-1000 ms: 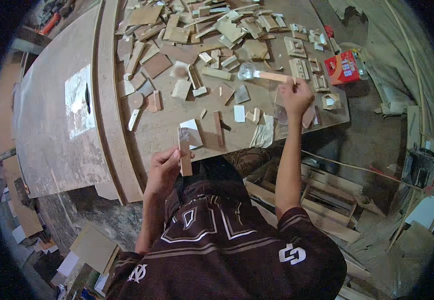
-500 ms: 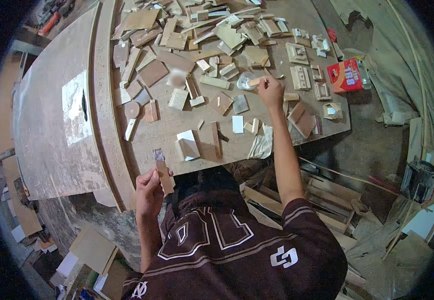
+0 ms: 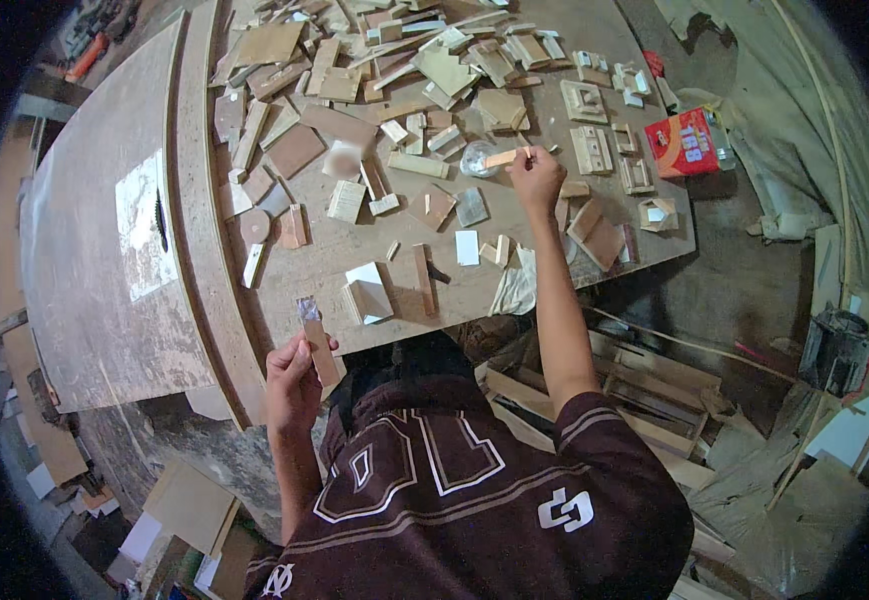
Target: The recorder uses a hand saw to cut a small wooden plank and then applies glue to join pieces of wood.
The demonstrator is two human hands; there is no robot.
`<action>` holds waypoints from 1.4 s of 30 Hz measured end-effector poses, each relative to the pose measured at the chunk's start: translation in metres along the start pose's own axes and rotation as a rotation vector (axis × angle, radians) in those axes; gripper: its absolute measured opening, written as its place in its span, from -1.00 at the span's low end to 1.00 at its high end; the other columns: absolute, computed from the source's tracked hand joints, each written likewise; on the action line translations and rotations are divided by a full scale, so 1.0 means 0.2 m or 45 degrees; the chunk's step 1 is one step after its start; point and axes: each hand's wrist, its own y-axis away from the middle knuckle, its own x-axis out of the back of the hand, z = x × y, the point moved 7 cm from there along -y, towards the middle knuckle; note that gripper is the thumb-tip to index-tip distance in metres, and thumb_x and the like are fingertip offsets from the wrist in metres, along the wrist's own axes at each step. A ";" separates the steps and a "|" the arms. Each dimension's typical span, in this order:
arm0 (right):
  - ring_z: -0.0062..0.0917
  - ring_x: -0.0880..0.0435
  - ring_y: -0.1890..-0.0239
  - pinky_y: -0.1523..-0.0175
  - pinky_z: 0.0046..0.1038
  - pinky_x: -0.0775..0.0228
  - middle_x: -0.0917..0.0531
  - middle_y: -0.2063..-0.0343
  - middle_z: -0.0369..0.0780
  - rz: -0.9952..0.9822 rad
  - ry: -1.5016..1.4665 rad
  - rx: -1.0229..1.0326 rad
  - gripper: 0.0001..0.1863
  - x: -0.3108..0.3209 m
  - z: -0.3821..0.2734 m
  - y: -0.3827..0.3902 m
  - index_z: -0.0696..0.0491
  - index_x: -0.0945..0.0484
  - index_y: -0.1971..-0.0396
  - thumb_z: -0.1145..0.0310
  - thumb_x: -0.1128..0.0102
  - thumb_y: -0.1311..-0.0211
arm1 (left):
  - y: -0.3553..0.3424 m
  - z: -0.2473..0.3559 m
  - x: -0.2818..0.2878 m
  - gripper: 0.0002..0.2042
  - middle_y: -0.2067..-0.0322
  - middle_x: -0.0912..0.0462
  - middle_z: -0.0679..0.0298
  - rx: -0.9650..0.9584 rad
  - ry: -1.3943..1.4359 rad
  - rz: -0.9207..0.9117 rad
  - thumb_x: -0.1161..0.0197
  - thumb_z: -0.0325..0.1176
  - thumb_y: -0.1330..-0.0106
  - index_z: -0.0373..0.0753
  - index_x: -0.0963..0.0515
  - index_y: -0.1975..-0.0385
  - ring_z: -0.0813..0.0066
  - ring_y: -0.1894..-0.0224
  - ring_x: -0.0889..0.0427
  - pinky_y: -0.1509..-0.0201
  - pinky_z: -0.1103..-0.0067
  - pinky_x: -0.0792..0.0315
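My left hand (image 3: 292,372) is closed on a short wooden strip (image 3: 318,350), held upright at the table's front edge, with a smeared, greyish coating on its upper end. My right hand (image 3: 536,178) pinches a light wooden stick (image 3: 500,158) whose tip is at a clear plastic cup (image 3: 476,158) with whitish contents. Near the front edge lie a white-faced block (image 3: 372,290), a narrow brown piece (image 3: 424,280) and a pale cloth (image 3: 514,285).
Several wood offcuts (image 3: 354,85) cover the back of the table (image 3: 314,300); small block assemblies (image 3: 590,148) and a red container (image 3: 678,142) sit at the right. A long board (image 3: 199,200) runs along the left. Timber frames (image 3: 644,400) lie on the floor below right.
My right hand has moved leftward and up, bringing the stick to the cup. My left hand has moved left and down with the wooden strip, away from the white-faced block.
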 end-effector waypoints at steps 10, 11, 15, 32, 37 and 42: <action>-0.47 -0.76 0.54 0.44 -0.45 -0.51 -0.70 0.62 -0.15 -0.005 0.067 -0.046 -0.81 -0.03 0.04 0.01 0.21 -0.60 0.49 0.40 -0.25 -0.22 | 0.00 -0.02 0.04 -0.62 0.20 -0.69 0.13 0.037 0.025 0.006 -0.16 -0.27 -0.43 -0.46 -0.49 -0.08 0.52 0.20 -0.66 0.14 0.60 -0.51; -0.47 -0.76 0.54 0.43 -0.44 -0.51 -0.70 0.62 -0.15 -0.017 0.007 -0.076 -0.80 -0.03 0.02 0.01 0.22 -0.59 0.49 0.39 -0.25 -0.23 | 0.00 -0.01 0.03 -0.62 0.20 -0.69 0.13 0.037 0.025 0.008 -0.16 -0.27 -0.43 -0.46 -0.49 -0.08 0.52 0.20 -0.66 0.14 0.60 -0.51; -0.45 -0.76 0.54 0.45 -0.43 -0.49 -0.69 0.63 -0.16 0.008 0.145 -0.020 -0.81 0.00 -0.02 0.01 0.21 -0.59 0.48 0.39 -0.24 -0.24 | 0.01 0.01 0.02 -0.62 0.20 -0.69 0.14 0.014 -0.020 0.021 -0.16 -0.27 -0.43 -0.46 -0.49 -0.08 0.52 0.20 -0.66 0.13 0.59 -0.52; -0.45 -0.75 0.55 0.44 -0.44 -0.50 -0.70 0.62 -0.14 0.012 -0.007 -0.022 -0.80 -0.08 0.01 0.07 0.19 -0.59 0.48 0.38 -0.21 -0.26 | 0.04 0.01 0.07 -0.62 0.18 -0.66 0.14 0.025 -0.028 0.046 -0.13 -0.29 -0.45 -0.47 -0.47 -0.09 0.49 0.17 -0.64 0.05 0.57 -0.49; -0.49 -0.74 0.57 0.46 -0.50 -0.49 -0.70 0.63 -0.14 0.028 -0.034 -0.154 -0.81 -0.10 0.10 0.07 0.24 -0.57 0.51 0.44 -0.22 -0.25 | 0.05 0.00 0.07 -0.67 0.19 -0.67 0.15 -0.011 0.002 0.051 -0.14 -0.29 -0.44 -0.46 -0.52 -0.01 0.48 0.16 -0.64 0.04 0.58 -0.49; -0.50 -0.73 0.58 0.48 -0.56 -0.53 -0.70 0.60 -0.13 0.031 -0.335 -0.400 -0.81 -0.13 0.21 0.10 0.27 -0.56 0.50 0.50 -0.14 -0.30 | 0.04 0.02 0.02 -0.66 0.19 -0.67 0.14 0.008 -0.018 0.062 -0.14 -0.29 -0.44 -0.45 -0.52 -0.02 0.50 0.16 -0.64 0.08 0.60 -0.50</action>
